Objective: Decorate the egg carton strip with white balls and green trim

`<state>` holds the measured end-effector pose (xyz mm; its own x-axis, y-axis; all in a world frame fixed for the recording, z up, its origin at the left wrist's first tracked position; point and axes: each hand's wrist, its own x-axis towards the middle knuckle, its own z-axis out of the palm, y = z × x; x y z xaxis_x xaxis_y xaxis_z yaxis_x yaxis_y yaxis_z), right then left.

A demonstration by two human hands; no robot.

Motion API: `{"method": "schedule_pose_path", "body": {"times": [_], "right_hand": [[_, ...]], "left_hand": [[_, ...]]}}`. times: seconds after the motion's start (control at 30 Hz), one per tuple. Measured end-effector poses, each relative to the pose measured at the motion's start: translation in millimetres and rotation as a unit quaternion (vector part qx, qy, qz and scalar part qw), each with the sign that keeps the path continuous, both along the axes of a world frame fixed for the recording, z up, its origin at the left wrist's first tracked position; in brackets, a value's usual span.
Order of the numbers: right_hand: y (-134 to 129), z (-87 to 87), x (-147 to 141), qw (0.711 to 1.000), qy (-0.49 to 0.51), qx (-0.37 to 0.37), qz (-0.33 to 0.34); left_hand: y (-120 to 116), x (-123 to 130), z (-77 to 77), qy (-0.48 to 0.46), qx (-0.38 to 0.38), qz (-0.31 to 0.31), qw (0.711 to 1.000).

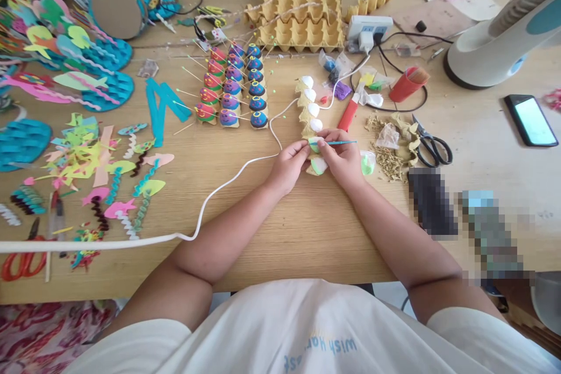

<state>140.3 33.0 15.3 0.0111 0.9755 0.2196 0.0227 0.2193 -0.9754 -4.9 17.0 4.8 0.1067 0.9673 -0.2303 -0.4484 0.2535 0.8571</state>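
Observation:
A strip of egg carton cups (pixel 305 104) lies in front of me, its far cups topped with white clay and its two nearest with green and white clay (pixel 318 166). My left hand (pixel 289 165) is closed, its fingertips pinching the left side of the strip by a near cup. Between the fingers of my right hand (pixel 344 159) is a thin blue modelling tool (pixel 344 142), its shaft pointing right; its working end rests at the green clay, partly hidden by my fingers. A small bag of green and white clay (pixel 367 162) sits beside my right hand.
Painted egg cup rows (pixel 230 86) with pins stand at the back left. A white cable (pixel 228 181) crosses the table and my left arm. Right of my hands lie black scissors (pixel 432 143), carton scraps (pixel 390 163) and a phone (pixel 531 120). Paper fish (pixel 120 208) are left.

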Motion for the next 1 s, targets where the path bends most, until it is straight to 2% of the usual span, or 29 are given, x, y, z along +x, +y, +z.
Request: {"method": "schedule_pose_path", "body": {"times": [0.43,0.8,1.0], "right_hand": [[-0.1,1.5,2.9,0.999,0.011,-0.012,0.029],[1.3,-0.8,3.7,0.999,0.014,0.015,0.043],[4.0,-4.4,4.8,0.999,0.006,0.022,0.04]], "left_hand": [[0.2,0.1,5.0,-0.034,-0.04,0.032,0.998],[2.5,-0.1,21.0,-0.06,-0.06,0.04,0.996],[1.5,-0.6,20.2,-0.073,-0.063,0.042,0.994]]}}
